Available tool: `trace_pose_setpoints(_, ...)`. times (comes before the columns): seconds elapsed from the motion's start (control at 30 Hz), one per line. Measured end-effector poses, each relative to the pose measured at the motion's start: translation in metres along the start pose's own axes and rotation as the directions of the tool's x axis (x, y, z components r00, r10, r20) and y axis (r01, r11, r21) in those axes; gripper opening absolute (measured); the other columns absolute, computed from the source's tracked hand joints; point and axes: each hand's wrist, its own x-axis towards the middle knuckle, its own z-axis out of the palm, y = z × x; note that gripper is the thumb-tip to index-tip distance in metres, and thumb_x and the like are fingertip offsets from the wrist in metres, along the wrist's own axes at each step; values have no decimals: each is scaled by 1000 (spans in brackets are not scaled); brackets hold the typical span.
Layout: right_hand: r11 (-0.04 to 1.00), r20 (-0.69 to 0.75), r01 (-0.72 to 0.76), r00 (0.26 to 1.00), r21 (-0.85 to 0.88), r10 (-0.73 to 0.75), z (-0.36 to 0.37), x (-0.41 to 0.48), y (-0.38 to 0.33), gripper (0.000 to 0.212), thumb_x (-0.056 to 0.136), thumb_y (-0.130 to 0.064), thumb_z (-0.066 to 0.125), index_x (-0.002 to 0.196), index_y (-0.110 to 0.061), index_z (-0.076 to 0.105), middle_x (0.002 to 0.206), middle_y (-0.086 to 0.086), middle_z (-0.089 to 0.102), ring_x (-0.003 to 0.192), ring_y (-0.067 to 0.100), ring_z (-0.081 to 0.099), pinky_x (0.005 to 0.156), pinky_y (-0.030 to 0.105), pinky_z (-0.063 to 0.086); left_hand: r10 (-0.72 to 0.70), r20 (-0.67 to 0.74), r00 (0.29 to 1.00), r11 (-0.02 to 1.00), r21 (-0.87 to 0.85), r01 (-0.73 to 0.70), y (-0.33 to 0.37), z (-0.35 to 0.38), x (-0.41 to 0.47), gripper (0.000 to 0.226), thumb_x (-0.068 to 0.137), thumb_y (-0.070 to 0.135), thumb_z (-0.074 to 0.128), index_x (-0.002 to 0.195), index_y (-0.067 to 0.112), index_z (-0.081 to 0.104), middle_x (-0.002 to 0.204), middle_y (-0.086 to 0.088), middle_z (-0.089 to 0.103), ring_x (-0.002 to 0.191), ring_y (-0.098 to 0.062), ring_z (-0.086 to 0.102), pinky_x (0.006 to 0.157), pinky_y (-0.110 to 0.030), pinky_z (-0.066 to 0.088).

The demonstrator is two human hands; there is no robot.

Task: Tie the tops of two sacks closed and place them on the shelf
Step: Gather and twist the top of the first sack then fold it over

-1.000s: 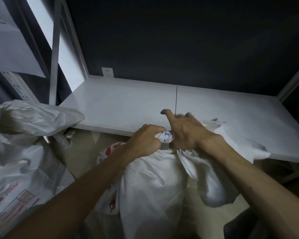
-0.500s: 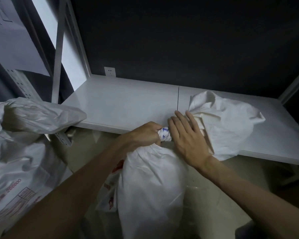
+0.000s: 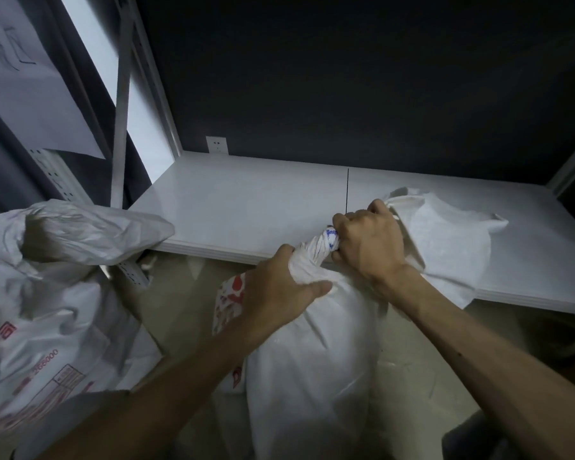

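Your left hand [image 3: 279, 287] grips the base of the twisted neck [image 3: 314, 250] of the white sack [image 3: 312, 366]. Its fingers curl round the neck and its thumb lies along the sack's shoulder. Your right hand [image 3: 369, 240] is clenched round the upper end of the same neck, just beyond the left hand. The loose sack top [image 3: 445, 247] spreads out past the right hand and lies on the shelf [image 3: 246, 207]. The sack body sits below the shelf's front edge, and its base is out of view. A second sack [image 3: 47, 310], its top slumped over, stands to your left and overlaps the shelf's left front corner. A wall socket [image 3: 217, 149] sits behind the shelf.
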Motion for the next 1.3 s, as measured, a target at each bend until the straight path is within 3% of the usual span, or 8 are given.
trace_pose_setpoints(0.27, 999, -109, -11, 994, 44, 16, -3, 2, 0, 24, 45, -18, 51, 52, -17, 28, 36, 5, 47, 39, 23, 18, 58, 29, 36, -33, 5, 999, 988, -153, 33, -2, 6, 7, 43, 64, 51, 87, 87, 20, 69, 82, 8, 72, 78, -9, 67, 62, -21, 46)
trace_pose_setpoints(0.43, 999, -63, -41, 997, 5, 41, -3, 1, -2, 41, 41, -12, 67, 52, -18, 28, 36, 4, 46, 38, 22, 18, 58, 28, 33, 50, -145, 988, 997, -57, -58, -10, 14, 16, 27, 67, 34, 80, 77, 14, 64, 70, 0, 68, 70, -24, 65, 62, -30, 48)
trace_pose_setpoints(0.63, 996, -52, -78, 995, 44, 81, -5, -3, -1, 42, 40, -12, 68, 50, -18, 27, 34, 3, 42, 41, 12, -2, 59, 27, 26, 196, -57, 979, 980, -14, -197, -16, 15, 21, 26, 69, 3, 69, 90, 12, 56, 85, -2, 54, 71, -20, 51, 56, -16, 35)
trace_pose_setpoints(0.8, 994, -66, -103, 992, 36, 106, -12, -5, -6, 43, 36, -14, 67, 48, -19, 26, 32, 4, 42, 36, 18, 8, 58, 25, 25, 169, 89, 982, 979, -131, -157, -13, 5, 22, 33, 67, -4, 68, 72, 22, 49, 63, 8, 47, 56, -12, 42, 46, -12, 31)
trace_pose_setpoints(0.93, 993, -109, -104, 988, 58, 110, -18, -2, -7, 29, 41, -21, 53, 49, -20, 25, 32, 4, 43, 39, 22, 13, 58, 24, 24, 167, 97, 981, 938, -323, -127, -12, 1, 25, 40, 50, 4, 61, 87, 17, 65, 75, -1, 64, 65, -11, 54, 60, -23, 43)
trace_pose_setpoints(1.07, 996, -68, -86, 994, 34, 88, -20, -5, -6, 44, 37, -20, 69, 48, -20, 27, 32, 3, 42, 37, 23, 18, 59, 24, 24, 230, 215, 949, 914, -382, -135, -11, -7, 23, 42, 56, -12, 63, 94, 5, 63, 75, 2, 73, 68, -5, 66, 63, -18, 49)
trace_pose_setpoints(1.17, 997, 0, -79, 997, -12, 79, -19, -8, -6, 55, 39, -28, 79, 47, -19, 25, 33, 0, 42, 37, 21, 20, 59, 24, 22, 247, 228, 942, 936, -308, -170, -12, -6, 21, 41, 49, 13, 66, 89, 6, 58, 73, -7, 65, 66, -21, 61, 64, -33, 47)
trace_pose_setpoints(1.3, 998, 150, -66, 987, 11, 64, -28, -9, -5, 47, 72, -32, 66, 55, -19, 24, 61, 6, 62, 51, 25, 33, 67, 28, 20, 301, 148, 942, 954, -58, -296, -14, -3, 19, 41, 56, 42, 66, 90, 26, 49, 70, 8, 55, 67, -17, 53, 58, -27, 40)
